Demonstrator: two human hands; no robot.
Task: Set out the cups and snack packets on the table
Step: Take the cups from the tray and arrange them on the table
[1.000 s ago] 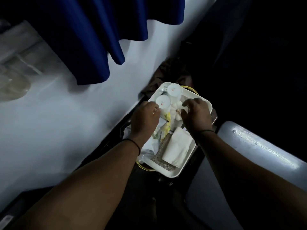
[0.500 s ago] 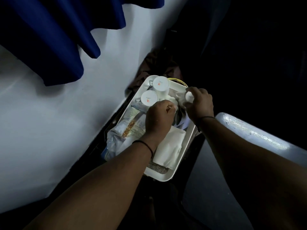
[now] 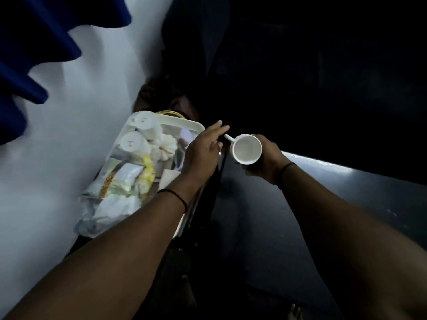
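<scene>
Just past the tray's right edge, the right hand is wrapped round a white cup, fingers curled under its body, the round mouth turned up toward the camera and the thin handle sticking out to the left. The cup is smooth, glossy and looks empty, held in open air over a dark gap. The left hand hangs over the tray's right rim with fingers stretched out flat and loose, gripping nothing, its tips close to the cup handle; whether they touch it is unclear. A thin dark band circles each wrist.

The tray is white with rounded corners, pushed against the pale wall on its left, so there is no room that side. Two more white cups stand at its far corner, each with a small red mark. Below them lie crinkled snack packets, clear and yellow plastic, spilling over the near edge. To the right runs a dark, dull surface with a lit edge, bare and open. Blue curtain folds hang at upper left.
</scene>
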